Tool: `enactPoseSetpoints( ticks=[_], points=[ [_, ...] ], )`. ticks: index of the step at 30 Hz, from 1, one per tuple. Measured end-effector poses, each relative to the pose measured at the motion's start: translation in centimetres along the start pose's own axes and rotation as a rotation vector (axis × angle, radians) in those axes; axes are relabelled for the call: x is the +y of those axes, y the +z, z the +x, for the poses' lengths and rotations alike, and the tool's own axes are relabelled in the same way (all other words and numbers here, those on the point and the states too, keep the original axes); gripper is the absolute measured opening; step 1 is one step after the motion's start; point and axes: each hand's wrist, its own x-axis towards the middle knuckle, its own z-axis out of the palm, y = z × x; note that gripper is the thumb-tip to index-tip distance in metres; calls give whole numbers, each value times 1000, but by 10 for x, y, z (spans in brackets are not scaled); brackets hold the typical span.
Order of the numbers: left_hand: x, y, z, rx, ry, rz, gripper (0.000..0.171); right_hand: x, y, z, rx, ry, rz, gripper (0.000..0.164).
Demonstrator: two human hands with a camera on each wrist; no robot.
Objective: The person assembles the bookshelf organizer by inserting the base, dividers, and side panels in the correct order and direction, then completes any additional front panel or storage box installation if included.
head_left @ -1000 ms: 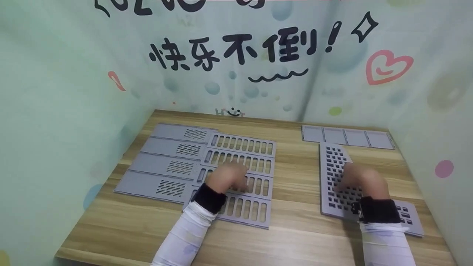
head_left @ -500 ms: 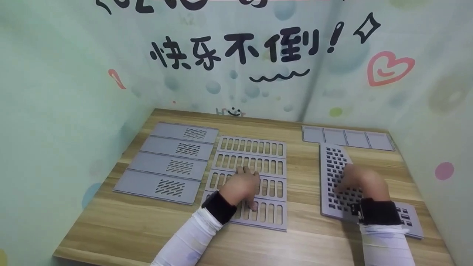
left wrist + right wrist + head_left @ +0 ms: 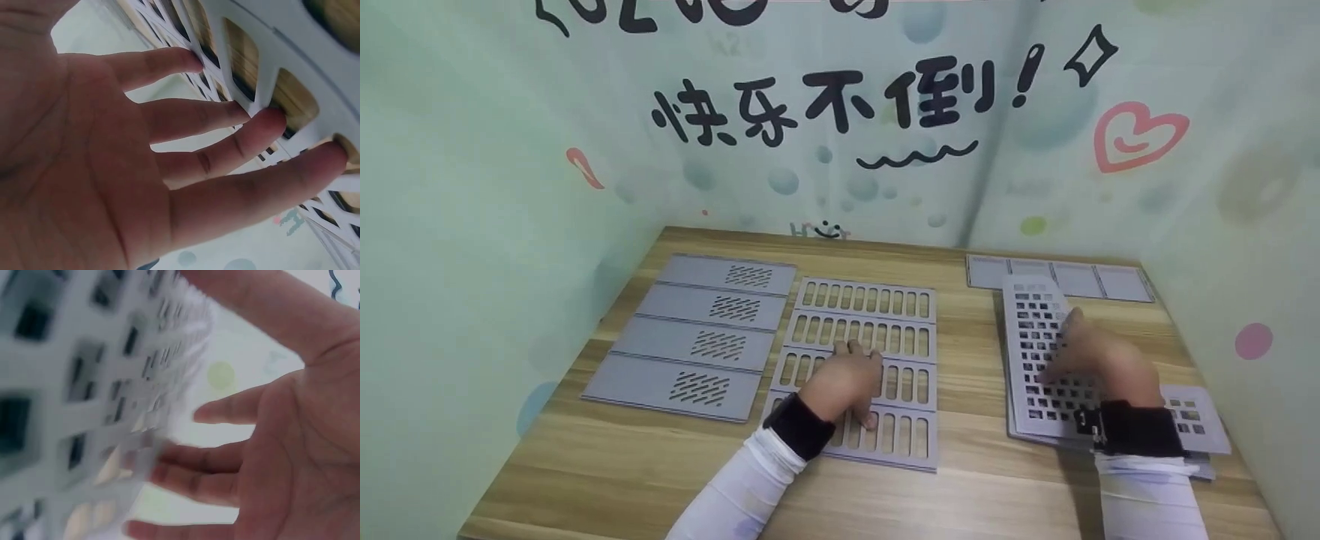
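The backdrop (image 3: pixel 825 180) reads — in black letters (image 3: pixel 840 105) — "快乐不倒!"

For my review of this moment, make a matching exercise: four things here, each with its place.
1. left hand
2. right hand
3. slit panel
4. plain panel

A. at the back right of the table
B. touching the slotted panel
C. at the upper grid panel
D. left of the slotted panel

Pairs: 1-B; 2-C; 3-D; 4-A

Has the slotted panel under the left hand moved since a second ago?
Yes. The slotted panel has shifted rightward in the head view, judged against the panel with diagonal slits: it overlapped that one earlier; now a gap separates them.
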Motion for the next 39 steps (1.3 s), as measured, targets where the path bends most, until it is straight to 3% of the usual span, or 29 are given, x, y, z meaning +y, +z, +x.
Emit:
enactPoseSetpoints(
  ticks=[2, 5, 11, 14, 21, 31, 39],
  points=[
    [0, 0, 1, 2, 1, 7, 127, -1, -6, -2, 25, -15, 27, 161],
    [0, 0, 2, 2, -4, 13, 128, -2, -14, -4, 105, -46, 82, 161],
    [-1, 0, 3, 3, -2, 2, 128, -6, -22, -4, 336, -155, 213, 126],
    [-1, 0, 4, -4, 1, 7, 128, -7, -24, -5, 401, -172, 276, 108],
    [-2, 0, 7, 1, 24, 63, 128, -7, -25, -8, 419, -198, 303, 80],
    [-1, 0, 5, -7, 20, 42, 126, -3, -25, -4, 497, -182, 346, 55],
    [1, 0, 4, 5, 12, 58, 127, 0, -26, -3, 513, -164, 343, 50]
  ],
)
